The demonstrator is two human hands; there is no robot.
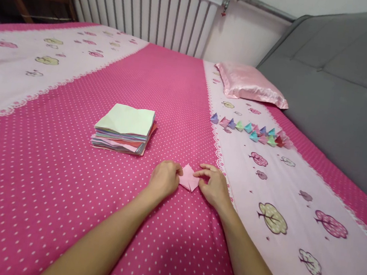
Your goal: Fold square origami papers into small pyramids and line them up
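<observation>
Item: folded pink paper [186, 181], lying on the dotted strip of the bed cover [61, 193], well in from the far edge along the radiator [153, 7]. It is sitting directly between both hands, neither standing clearly nearer; its breadth is running from hand to hand, no long axis showing plainly, its peak pointing toward that far edge. Pale, creased, it is showing a slit on its near side. Left hand [165, 178]: narrowly pinching the left corner. Right hand [214, 186]: touching the opposite corner, fingers bending; whether it is gripping, I cannot tell. Also: paper stack [125, 120], sitting beyond the left hand.
</observation>
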